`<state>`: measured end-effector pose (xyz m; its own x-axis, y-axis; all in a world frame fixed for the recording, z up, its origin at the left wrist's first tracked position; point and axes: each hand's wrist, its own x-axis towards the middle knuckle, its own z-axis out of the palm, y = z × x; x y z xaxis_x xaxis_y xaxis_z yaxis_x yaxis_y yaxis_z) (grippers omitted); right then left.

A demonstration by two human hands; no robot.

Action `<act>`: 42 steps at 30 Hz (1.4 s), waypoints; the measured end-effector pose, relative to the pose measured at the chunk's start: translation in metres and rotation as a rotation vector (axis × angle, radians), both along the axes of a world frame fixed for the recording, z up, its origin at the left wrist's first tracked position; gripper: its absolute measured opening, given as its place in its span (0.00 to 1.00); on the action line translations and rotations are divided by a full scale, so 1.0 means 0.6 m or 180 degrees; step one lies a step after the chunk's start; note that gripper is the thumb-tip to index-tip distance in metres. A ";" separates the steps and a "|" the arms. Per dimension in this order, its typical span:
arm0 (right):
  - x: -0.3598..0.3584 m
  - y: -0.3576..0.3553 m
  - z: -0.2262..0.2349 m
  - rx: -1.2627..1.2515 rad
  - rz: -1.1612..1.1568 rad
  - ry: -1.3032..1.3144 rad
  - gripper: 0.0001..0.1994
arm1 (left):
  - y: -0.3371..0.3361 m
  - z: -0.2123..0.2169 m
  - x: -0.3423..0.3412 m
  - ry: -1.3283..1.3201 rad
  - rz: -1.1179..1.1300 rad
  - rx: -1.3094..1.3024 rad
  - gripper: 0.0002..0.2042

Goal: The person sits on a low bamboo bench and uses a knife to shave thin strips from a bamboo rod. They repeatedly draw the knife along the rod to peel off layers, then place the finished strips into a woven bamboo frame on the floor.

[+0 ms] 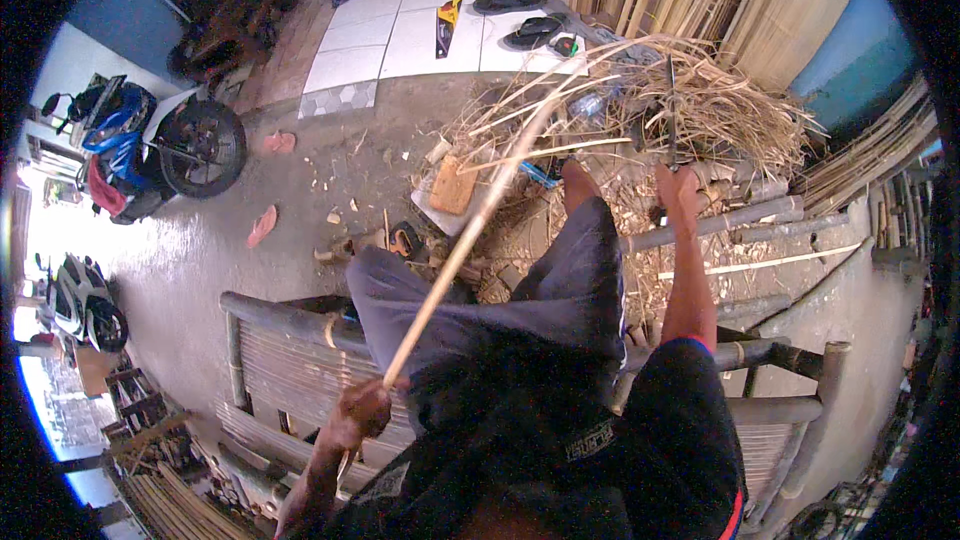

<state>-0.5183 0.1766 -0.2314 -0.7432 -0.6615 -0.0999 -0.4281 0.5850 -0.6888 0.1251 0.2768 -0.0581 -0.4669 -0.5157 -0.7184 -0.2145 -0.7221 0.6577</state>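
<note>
Head view shows your left hand [362, 412] closed around a long bamboo strip [462, 252], which slants up and away in front of you, while your right hand [682, 190] grasps a dark blade [672, 110]. Judging by the heaped shavings [745, 110], cutting seems well under way; this strip appears already split, but you can't tell how much trimming remains. It looks slim, straw-coloured and slightly bowed, apart from the blade.
</note>
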 end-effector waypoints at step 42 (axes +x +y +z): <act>0.173 -0.026 0.099 0.0663 0.0521 0.0867 0.24 | -0.141 -0.046 -0.300 -0.0025 -0.0406 -0.1023 0.16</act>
